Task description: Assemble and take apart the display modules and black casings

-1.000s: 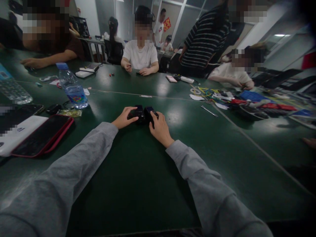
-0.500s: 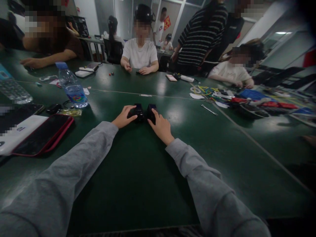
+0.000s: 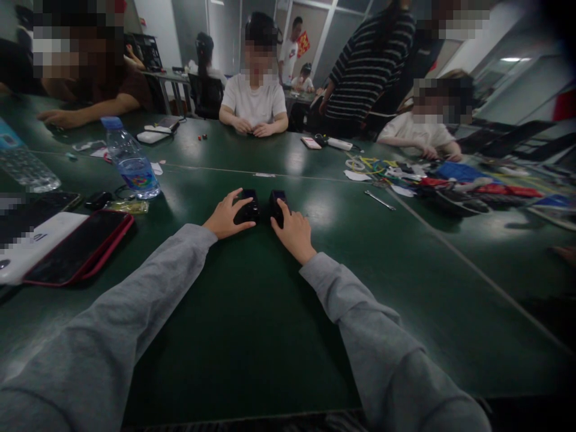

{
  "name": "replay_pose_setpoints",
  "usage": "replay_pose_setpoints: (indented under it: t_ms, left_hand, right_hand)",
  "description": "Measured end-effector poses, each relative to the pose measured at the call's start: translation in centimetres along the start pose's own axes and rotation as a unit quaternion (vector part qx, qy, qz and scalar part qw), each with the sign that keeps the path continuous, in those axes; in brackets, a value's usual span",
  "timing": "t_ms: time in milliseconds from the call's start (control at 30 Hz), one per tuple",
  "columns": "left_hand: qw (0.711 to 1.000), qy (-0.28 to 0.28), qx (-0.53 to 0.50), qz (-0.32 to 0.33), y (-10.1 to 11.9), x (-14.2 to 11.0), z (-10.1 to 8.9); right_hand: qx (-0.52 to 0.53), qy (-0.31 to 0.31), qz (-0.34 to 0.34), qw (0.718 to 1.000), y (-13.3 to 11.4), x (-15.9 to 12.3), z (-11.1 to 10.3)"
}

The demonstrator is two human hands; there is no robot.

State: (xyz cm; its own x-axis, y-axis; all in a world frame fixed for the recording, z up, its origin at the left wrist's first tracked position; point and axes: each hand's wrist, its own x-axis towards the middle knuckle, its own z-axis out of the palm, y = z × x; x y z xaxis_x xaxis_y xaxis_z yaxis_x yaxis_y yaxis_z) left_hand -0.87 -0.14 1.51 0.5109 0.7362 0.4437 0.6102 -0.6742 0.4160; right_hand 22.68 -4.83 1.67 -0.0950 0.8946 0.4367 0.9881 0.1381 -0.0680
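Observation:
Two small black box-shaped objects stand side by side on the green tabletop, with a narrow gap between them. Around the left black box (image 3: 251,206) are the fingers of my left hand (image 3: 225,217), its thumb along the near side and other fingers over the top. My right hand (image 3: 294,233) grips the right black box (image 3: 278,197) from the right, with the index finger on top and the thumb at its near left edge. Parts of both boxes are hidden behind my fingers, and their exact kind is too dark to make out.
Left of my arms lie a phone in a red case (image 3: 85,246), a white device (image 3: 40,240) and a water bottle (image 3: 132,162). A wrench (image 3: 379,200) and tangled cables (image 3: 382,168) lie to the right. A person in white (image 3: 254,99) sits opposite.
My left hand has spread its fingers more, and the left box has shifted slightly left, widening the gap. My right hand is nearly still. The person opposite has brought both hands together.

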Motion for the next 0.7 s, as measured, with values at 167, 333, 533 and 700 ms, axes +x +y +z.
replay_pose_setpoints:
  t_ms: [167, 333, 533, 700]
  left_hand:
    - [0.997, -0.021, 0.05, 0.048, 0.7, -0.1, 0.1]
    - [0.995, -0.035, 0.075, 0.05, 1.0, -0.1, 0.1]
    - [0.995, -0.042, 0.077, 0.044, 0.9, 0.0, 0.0]
    - [0.994, -0.036, 0.088, 0.052, 0.8, 0.0, 0.0]
  right_hand:
    - [0.015, 0.034, -0.005, 0.999, 1.1, 0.1, 0.2]
    - [0.05, 0.038, 0.013, 0.998, 2.1, 0.2, 0.4]
    - [0.087, 0.092, 0.026, 0.992, 1.8, 0.3, -0.2]
    - [0.095, 0.144, -0.007, 0.985, 0.8, 0.1, -1.4]
